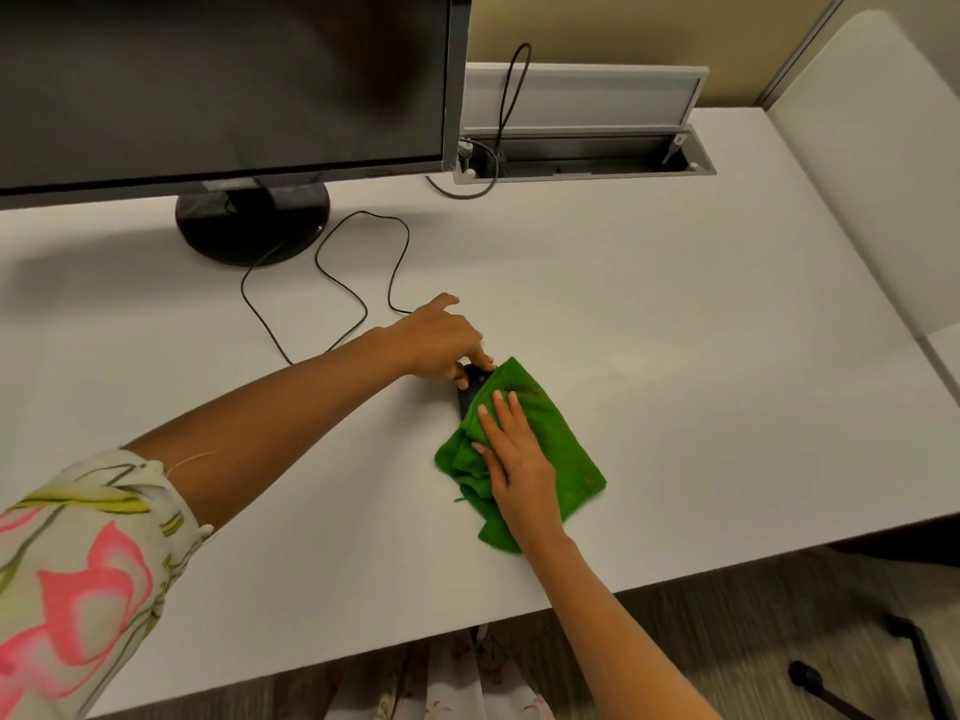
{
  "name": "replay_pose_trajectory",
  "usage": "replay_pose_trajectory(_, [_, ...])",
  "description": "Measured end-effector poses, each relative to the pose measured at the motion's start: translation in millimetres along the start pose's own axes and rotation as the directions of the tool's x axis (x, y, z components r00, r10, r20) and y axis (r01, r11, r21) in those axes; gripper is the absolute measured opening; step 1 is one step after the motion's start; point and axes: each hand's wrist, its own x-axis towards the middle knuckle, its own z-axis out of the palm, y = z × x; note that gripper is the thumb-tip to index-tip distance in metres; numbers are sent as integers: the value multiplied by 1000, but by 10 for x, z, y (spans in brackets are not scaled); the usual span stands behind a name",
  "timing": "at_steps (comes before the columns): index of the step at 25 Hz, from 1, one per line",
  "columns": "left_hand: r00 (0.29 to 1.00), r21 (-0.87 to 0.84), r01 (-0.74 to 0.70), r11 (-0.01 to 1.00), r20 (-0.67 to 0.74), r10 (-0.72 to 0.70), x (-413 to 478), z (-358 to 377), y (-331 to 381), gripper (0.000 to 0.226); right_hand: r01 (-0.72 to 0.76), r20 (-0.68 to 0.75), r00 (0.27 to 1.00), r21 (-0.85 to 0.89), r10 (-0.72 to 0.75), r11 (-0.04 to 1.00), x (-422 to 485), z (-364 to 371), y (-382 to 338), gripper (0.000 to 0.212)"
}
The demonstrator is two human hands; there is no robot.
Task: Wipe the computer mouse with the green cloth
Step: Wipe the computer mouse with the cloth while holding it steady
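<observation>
Both hands work: left hand (pixel 441 337) pinches the mouse (pixel 470 389), right hand (pixel 514 449) presses flat on green cloth (pixel 561 449).

Pink-and-yellow floral sleeve (pixel 88 553) on left arm.

Green cloth (pixel 540 449), bright, with a brownish smudge near its far corner. Mouse (pixel 470 389) was black, mostly hidden under the cloth. Cable (pixel 358 298) black. Monitor (pixel 223 80) had a black frame, dark screen and glossy black stand. Desk (pixel 675 330) was white. Sleeve (pixel 78 579) was cream with a pink and yellow-green floral print. Cable box (pixel 582 122) at the desk's far edge was grey.
</observation>
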Motion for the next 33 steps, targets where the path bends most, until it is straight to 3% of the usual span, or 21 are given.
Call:
replay_pose_trajectory(3, [1000, -11, 6, 1000, -6, -6, 12, 5, -1, 46, 24, -3, 1000, 1, -24, 1000, -27, -15, 36, 45])
replay_pose_trajectory(7, [1000, -23, -1, 1000, 7, 1, 13, 47, -12, 46, -172, -74, 975, 330, 207, 928, 18, -94, 23, 39])
replay_pose_trajectory(11, [1000, -8, 8, 1000, 16, -8, 21, 29, 0, 45, -353, -142, 901, 311, 410, 883, 196, -195, 12, 30])
replay_pose_trajectory(14, [1000, 15, 11, 1000, 21, -11, 19, -7, 40, 45, -407, -116, 881, 306, 458, 860, 334, -279, 33, 23])
replay_pose_trajectory(17, [999, -6, 35, 999, 7, -35, -50, -31, 79, 51, -479, -80, 819, 449, 568, 754, 409, -448, 107, 21])
replay_pose_trajectory(19, [990, -119, 123, 985, -55, -131, -203, -13, 125, 59, -477, -52, 800, 548, 598, 687, 446, -603, 204, 24])
replay_pose_trajectory(21, [933, -328, 267, 906, -148, -328, -424, 78, 289, 65, -432, -52, 829, 573, 556, 696, 512, -770, 323, 25])
replay_pose_trajectory(24, [693, -592, 457, 664, -231, -683, -722, 409, 821, 76, -348, -35, 912, 463, 409, 815, 662, -963, 420, 24])
replay_pose_trajectory(26, [566, -671, 534, 514, -167, -807, -752, 608, 1219, 83, -236, 29, 970, 351, 242, 906, 805, -994, 435, 27])
replay_pose_trajectory(28, [508, -695, 574, 434, -114, -854, -639, 744, 1523, 86, -40, 156, 988, 205, 7, 978, 961, -936, 404, 30])
replay_pose_trajectory(29, [486, -694, 583, 423, -119, -866, -559, 779, 1629, 86, 89, 239, 964, 117, -115, 989, 1029, -889, 380, 31])
replay_pose_trajectory(31, [422, -695, 595, 403, -157, -893, -402, 848, 1715, 80, 334, 437, 850, -19, -293, 942, 1133, -767, 323, 33])
replay_pose_trajectory(33, [370, -695, 608, 385, -182, -911, -309, 884, 1732, 67, 425, 578, 746, -32, -330, 905, 1104, -672, 294, 34])
